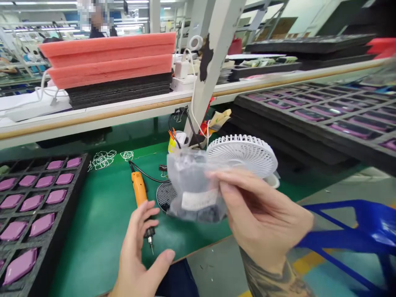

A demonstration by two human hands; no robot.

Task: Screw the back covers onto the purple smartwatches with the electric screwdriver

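My right hand (260,210) pinches the upper right side of a clear plastic bag (198,181), which hangs above the green work mat. The bag has a white label, and dark contents show at its bottom, too blurred to name. My left hand (142,251) is open, palm turned inward, with fingers and thumb spread and nothing in them. Behind its fingers lies an orange electric screwdriver (139,185), its bit pointing toward me. A round black perforated dish (163,196) sits on the mat, partly hidden by the bag.
At left, a black foam tray (71,202) holds purple devices. More trays (309,119) stack at right. A white fan (244,154) stands behind the bag. Pink foam sheets (114,53) lie on the shelf above. A blue stool (355,231) is at right. A person stands far back.
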